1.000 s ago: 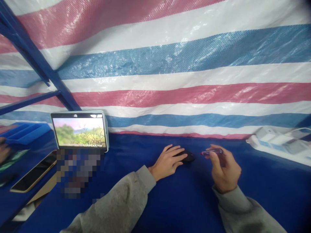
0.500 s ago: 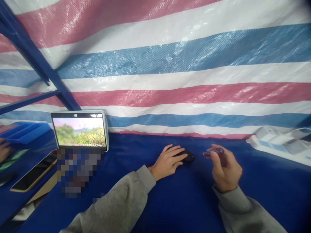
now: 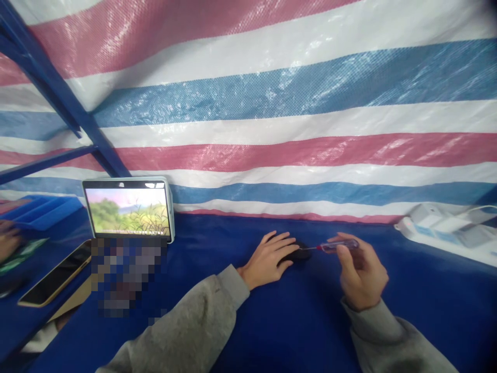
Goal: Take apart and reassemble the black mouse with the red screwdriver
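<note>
My left hand (image 3: 266,260) lies over a black computer mouse (image 3: 305,254) on the blue tabletop, fingers stretched out and spread. Its palm and fingers hide part of the mouse, while the right end shows. In my right hand (image 3: 361,272), closed with thumb and fingers round the handle, is a small screwdriver (image 3: 330,246) with a clear purplish handle and a red collar. The thin metal shaft points left, held nearly level, and its tip reaches the top of the mouse beside my left fingertips. Whether the tip sits in a screw is too small to tell.
A tablet (image 3: 126,210) stands lit at the left, with a phone (image 3: 56,272) and a blue tray (image 3: 46,215) beyond it. Another person's hand (image 3: 8,241) is at the far left edge. A white power strip (image 3: 446,238) with plugs lies at the right. Striped sheeting (image 3: 272,150) hangs behind.
The screwdriver has turned in my right hand, so its shaft now shows and extends left to the mouse. My left hand stays in place on the mouse.
</note>
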### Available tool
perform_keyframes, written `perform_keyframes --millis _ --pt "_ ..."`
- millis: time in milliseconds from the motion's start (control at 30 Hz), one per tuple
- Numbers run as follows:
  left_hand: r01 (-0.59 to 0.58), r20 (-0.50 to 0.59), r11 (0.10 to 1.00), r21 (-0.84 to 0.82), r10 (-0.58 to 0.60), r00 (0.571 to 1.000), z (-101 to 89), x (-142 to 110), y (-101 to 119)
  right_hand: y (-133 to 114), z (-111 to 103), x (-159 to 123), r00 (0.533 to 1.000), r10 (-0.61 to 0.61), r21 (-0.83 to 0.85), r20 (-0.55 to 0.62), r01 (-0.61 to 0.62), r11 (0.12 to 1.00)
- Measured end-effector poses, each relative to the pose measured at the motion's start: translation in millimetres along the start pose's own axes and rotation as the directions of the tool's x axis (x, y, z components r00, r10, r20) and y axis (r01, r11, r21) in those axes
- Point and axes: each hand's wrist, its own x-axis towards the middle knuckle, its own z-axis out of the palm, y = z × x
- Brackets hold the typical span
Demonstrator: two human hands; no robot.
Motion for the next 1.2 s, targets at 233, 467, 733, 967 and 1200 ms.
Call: perform_keyframes --millis 233,467,733,967,1200 --pt "0.031 -0.122 0.998 -0.052 -0.037 0.992 -2.8 1 4 -1 3 -6 0.995 0.051 0.126 0.080 -0.061 0.990" --pt "-0.006 -0.250 0.999 -0.054 -0.008 0.968 -0.6 1 3 -7 5 -8 0.995 0.051 0.148 0.084 -0.063 0.987" --pt "-0.004 -0.307 0.998 -0.066 -0.017 0.952 0.2 0 1 -13 6 -7 0.993 0.071 0.157 0.093 -0.086 0.984" --pt "-0.052 -0.346 0.992 -0.112 0.011 0.938 1.7 -1 1 -13 4 -9 0.990 0.050 0.137 0.133 -0.068 0.988" --pt "-0.072 -0.369 0.992 -0.101 0.030 0.929 3.1 -2 2 -16 3 -10 0.987 0.005 0.133 0.159 -0.026 0.991"
